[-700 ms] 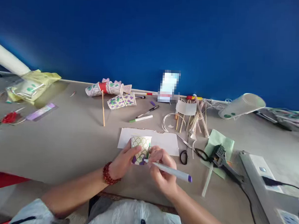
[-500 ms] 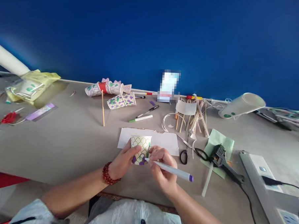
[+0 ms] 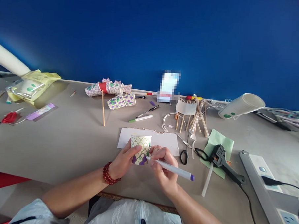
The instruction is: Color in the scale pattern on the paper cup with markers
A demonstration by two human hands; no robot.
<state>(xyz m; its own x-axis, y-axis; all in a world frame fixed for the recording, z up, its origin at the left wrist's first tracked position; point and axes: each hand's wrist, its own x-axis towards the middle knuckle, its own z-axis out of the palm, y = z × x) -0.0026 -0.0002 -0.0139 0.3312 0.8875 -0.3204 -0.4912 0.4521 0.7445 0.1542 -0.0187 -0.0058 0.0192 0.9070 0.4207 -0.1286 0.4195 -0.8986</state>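
My left hand point(image 3: 122, 158), with a red bead bracelet at the wrist, is closed around a paper cup point(image 3: 139, 144). Green scale outlines cover the cup, and several scales near its lower end are coloured purple. In my right hand point(image 3: 164, 170) is a white marker point(image 3: 175, 169) with a purple end, gripped like a pen. Its tip meets or nearly meets the purple scales on the cup's lower right; actual contact I cannot tell. Under and behind the cup lies a white card sheet point(image 3: 163, 141). A green-ended marker point(image 3: 141, 118) and a black pen point(image 3: 148, 111) lie beyond the sheet.
Scissors point(image 3: 184, 156) and a hot glue gun point(image 3: 221, 160) on green paper lie to the right, near a power strip point(image 3: 262, 186). Farther back are decorated cups point(image 3: 121, 101), a blurred phone point(image 3: 168, 86), a stick frame point(image 3: 196, 117) and stacked cups point(image 3: 241, 106).
The marker and my right hand have shifted very slightly to the right along the cup. My left hand and the cup look the same.
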